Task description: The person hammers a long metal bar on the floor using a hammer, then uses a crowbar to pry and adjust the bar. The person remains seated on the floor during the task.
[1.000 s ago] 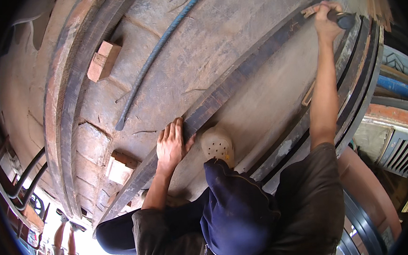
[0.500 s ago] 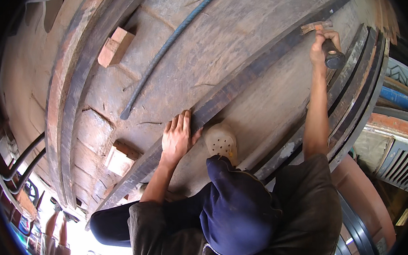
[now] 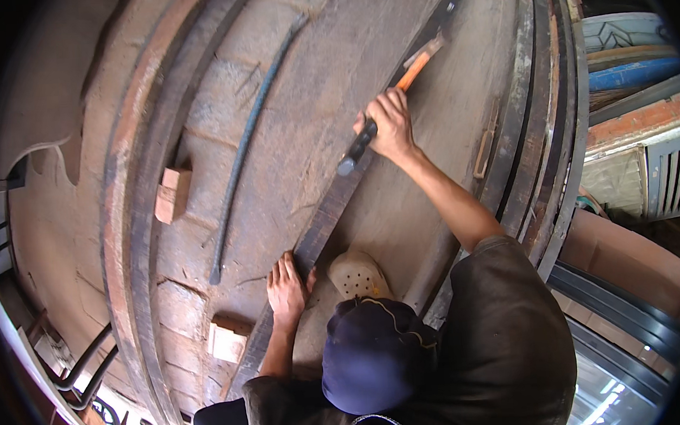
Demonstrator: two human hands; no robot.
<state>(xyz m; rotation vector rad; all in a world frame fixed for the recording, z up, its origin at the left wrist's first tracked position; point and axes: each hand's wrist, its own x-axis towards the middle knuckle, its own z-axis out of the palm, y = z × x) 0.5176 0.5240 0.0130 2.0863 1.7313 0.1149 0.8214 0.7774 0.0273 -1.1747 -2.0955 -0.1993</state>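
A long dark wooden beam (image 3: 328, 205) lies slanting across the floor, its far part toward the top right. My left hand (image 3: 286, 292) grips its near part, fingers over the top and thumb along the right side. In my right hand (image 3: 389, 124) is a claw hammer (image 3: 414, 69) with an orange shaft and black grip, my fingers wrapped round it. The hammer hangs over the beam, its metal head toward the far end and the butt of the grip toward me. A small shiny spot, too small to make out, shows on the beam past the hammer head.
A ridged metal bar (image 3: 246, 140) lies left of the beam. Two pale wooden blocks (image 3: 174, 195) (image 3: 227, 342) rest on the floor. Long timbers (image 3: 126, 218) run along the left, and more timbers (image 3: 517, 108) lie side by side at right. My clog (image 3: 356, 278) stands beside the beam.
My right hand has drawn the hammer back along the beam, nearer to me and leftward. My left hand stays on the beam. The whole view has turned and shifted.
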